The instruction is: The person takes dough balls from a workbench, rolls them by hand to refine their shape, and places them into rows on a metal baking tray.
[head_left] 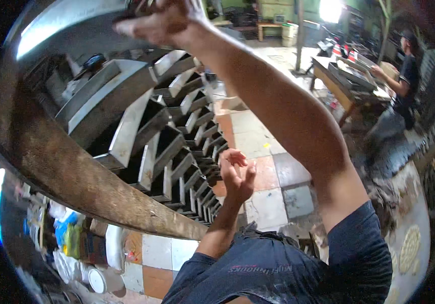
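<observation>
So there's a whole bank of grey metal trays [130,126] zigzagging right in front of the person, just past a worn wooden beam [75,157]. Their hollows are dark, can't make out anything inside. White bucket [97,281] down on the left, contents hidden from me. Left hand [238,177] hangs near the trays, fingers loosely half-curled, nothing in it. Right hand [159,24] is up by a big grey panel [83,30], fingers stretched; partly cut off, so can't tell if it's gripping.
</observation>
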`<move>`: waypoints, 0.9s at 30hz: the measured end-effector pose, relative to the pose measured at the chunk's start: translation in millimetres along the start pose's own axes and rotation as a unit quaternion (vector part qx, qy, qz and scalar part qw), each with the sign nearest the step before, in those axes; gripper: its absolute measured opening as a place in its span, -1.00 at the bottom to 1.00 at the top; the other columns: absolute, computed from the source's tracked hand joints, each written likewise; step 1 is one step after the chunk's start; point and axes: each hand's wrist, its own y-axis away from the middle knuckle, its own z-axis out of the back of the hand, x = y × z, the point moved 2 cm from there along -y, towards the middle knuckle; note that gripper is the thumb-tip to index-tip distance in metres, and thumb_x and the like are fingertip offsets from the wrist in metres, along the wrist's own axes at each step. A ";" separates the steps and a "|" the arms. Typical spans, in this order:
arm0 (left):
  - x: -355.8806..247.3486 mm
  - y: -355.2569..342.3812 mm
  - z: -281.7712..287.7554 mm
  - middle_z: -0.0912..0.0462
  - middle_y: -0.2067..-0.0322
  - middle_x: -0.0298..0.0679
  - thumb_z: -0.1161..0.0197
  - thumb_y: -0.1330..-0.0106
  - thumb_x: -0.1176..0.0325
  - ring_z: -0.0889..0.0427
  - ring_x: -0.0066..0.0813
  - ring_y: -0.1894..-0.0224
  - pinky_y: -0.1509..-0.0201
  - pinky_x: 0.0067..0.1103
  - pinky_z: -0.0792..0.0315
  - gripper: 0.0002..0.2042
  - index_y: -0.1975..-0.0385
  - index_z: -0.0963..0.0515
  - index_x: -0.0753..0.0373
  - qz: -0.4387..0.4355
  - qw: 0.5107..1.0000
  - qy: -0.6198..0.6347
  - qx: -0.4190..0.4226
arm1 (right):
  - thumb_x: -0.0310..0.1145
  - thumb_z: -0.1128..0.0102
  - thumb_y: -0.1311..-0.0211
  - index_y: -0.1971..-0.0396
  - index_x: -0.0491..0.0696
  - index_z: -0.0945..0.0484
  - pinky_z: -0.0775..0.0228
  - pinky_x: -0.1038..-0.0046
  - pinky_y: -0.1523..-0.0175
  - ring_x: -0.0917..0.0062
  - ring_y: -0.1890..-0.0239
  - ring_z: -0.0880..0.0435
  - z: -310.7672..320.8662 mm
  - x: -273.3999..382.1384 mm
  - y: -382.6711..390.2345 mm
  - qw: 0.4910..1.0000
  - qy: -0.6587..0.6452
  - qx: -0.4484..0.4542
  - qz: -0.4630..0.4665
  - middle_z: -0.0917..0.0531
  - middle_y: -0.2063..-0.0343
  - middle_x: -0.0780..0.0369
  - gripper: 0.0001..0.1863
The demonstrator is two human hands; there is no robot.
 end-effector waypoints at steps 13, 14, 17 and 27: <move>-68.2 93.0 -57.3 -0.64 0.25 -0.19 -0.15 -0.42 0.17 -0.58 -0.34 0.31 0.27 -0.43 -0.43 -0.70 0.00 -0.48 0.22 0.207 0.911 0.356 0.034 | -0.16 -0.70 0.58 0.00 -0.13 -0.46 -0.43 0.20 -0.11 0.08 -0.02 -0.56 351.8 274.7 -18.9 0.881 0.407 0.178 -0.160 -0.55 0.03 0.01 -0.06; -82.5 91.3 -59.7 -0.67 0.22 -0.16 -0.11 -0.43 0.04 -0.65 -0.25 0.21 0.19 -0.39 -0.48 -0.60 -0.05 -0.50 0.22 0.259 0.894 0.363 0.029 | -0.16 -0.70 0.58 0.01 -0.13 -0.46 -0.43 0.20 -0.10 0.08 -0.01 -0.57 365.2 307.0 -16.3 0.867 0.429 0.190 -0.165 -0.56 0.04 0.01 -0.06; -99.5 96.7 -68.1 -0.56 -0.02 0.07 -0.06 -0.38 -0.27 -0.59 0.11 -0.08 -0.05 -0.22 -0.52 -0.30 -0.27 -0.30 0.20 0.390 0.822 0.413 0.044 | -0.23 -0.72 0.46 0.17 -0.10 -0.47 -0.47 0.35 0.05 0.28 0.16 -0.62 392.7 400.7 6.7 0.832 0.473 0.230 -0.178 -0.54 0.21 0.11 -0.25; -40.7 218.5 -81.8 -0.61 -0.01 -0.13 -0.33 -0.27 -0.18 -0.60 -0.19 0.00 -0.07 -0.26 -0.54 -0.32 -0.15 -0.46 0.31 0.613 0.720 0.234 0.227 | -0.48 -0.41 0.13 0.35 -0.20 -0.54 -0.51 0.20 -0.01 0.17 0.04 -0.58 415.0 620.1 164.8 0.715 0.561 0.320 -0.270 -0.56 0.22 0.07 -0.70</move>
